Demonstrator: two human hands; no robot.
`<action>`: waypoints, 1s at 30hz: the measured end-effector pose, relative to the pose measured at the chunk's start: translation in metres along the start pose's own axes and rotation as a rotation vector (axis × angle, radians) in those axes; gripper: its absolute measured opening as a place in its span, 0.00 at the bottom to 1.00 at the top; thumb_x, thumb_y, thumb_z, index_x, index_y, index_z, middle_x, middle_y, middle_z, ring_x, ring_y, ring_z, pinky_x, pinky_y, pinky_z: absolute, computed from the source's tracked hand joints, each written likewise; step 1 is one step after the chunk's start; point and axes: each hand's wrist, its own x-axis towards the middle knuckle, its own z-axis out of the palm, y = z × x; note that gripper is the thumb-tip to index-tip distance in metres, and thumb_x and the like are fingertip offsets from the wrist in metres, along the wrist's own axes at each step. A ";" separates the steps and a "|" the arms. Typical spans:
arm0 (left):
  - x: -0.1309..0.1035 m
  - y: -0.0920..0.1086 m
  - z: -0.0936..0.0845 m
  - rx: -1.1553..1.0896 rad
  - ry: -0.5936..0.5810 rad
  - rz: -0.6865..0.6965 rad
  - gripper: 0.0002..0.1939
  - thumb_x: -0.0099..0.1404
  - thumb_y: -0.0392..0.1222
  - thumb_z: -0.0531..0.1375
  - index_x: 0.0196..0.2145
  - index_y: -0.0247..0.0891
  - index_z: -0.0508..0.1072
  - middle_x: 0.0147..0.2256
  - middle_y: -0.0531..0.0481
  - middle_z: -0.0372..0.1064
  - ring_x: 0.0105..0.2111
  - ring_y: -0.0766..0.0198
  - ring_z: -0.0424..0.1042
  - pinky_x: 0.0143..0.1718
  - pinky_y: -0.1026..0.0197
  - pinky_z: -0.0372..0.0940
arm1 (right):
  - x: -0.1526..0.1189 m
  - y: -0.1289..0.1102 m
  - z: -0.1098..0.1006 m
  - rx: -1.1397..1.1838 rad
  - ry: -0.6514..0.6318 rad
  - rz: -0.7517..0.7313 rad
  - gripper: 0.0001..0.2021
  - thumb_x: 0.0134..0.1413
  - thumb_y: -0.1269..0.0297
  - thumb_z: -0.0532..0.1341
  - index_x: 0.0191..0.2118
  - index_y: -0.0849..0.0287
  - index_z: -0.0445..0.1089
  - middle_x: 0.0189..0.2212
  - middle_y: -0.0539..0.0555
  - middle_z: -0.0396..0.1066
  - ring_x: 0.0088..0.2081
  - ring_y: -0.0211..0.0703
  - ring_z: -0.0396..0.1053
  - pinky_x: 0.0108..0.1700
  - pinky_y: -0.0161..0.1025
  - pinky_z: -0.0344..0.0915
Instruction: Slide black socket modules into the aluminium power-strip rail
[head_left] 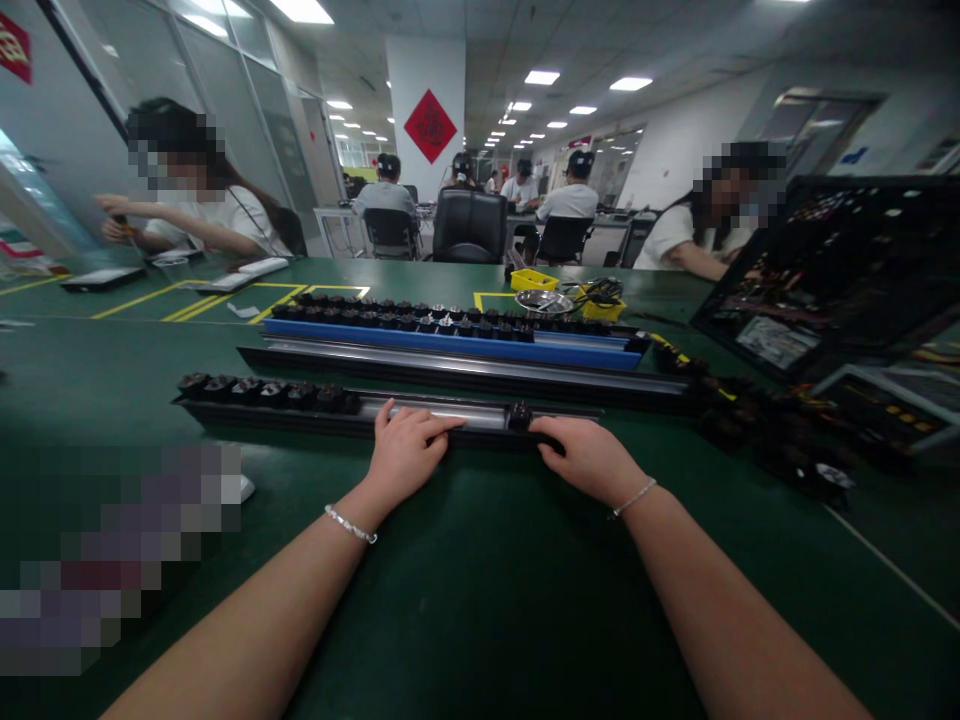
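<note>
Lying across the bench [480, 580], roughly in line with its far edge, the nearest black rail [486, 437] carries a row of black pieces [274, 392] at its left end and a single black piece [519, 415] farther right. The left hand [409, 445] rests at the rail's middle, fingers loosely spread; whether they pinch it is unclear. The right hand [585, 452] has bent fingers at the single black piece's right side, their grip hidden. Toward the far edge lie another black rail [450, 370] and a blue rail [450, 343].
</note>
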 end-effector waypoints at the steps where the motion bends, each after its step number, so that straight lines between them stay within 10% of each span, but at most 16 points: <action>1: 0.000 0.000 0.000 0.001 0.001 0.001 0.16 0.61 0.40 0.52 0.43 0.57 0.73 0.32 0.58 0.72 0.40 0.62 0.66 0.57 0.46 0.39 | 0.000 0.000 0.000 -0.003 0.002 -0.004 0.14 0.51 0.67 0.54 0.44 0.54 0.69 0.41 0.52 0.72 0.42 0.43 0.69 0.44 0.38 0.63; 30: 0.000 -0.001 0.002 0.008 0.012 0.011 0.16 0.61 0.40 0.52 0.43 0.58 0.73 0.31 0.58 0.72 0.39 0.62 0.66 0.57 0.45 0.40 | -0.002 0.006 -0.006 0.008 -0.019 0.022 0.07 0.51 0.66 0.55 0.36 0.54 0.67 0.34 0.50 0.71 0.34 0.40 0.67 0.36 0.35 0.59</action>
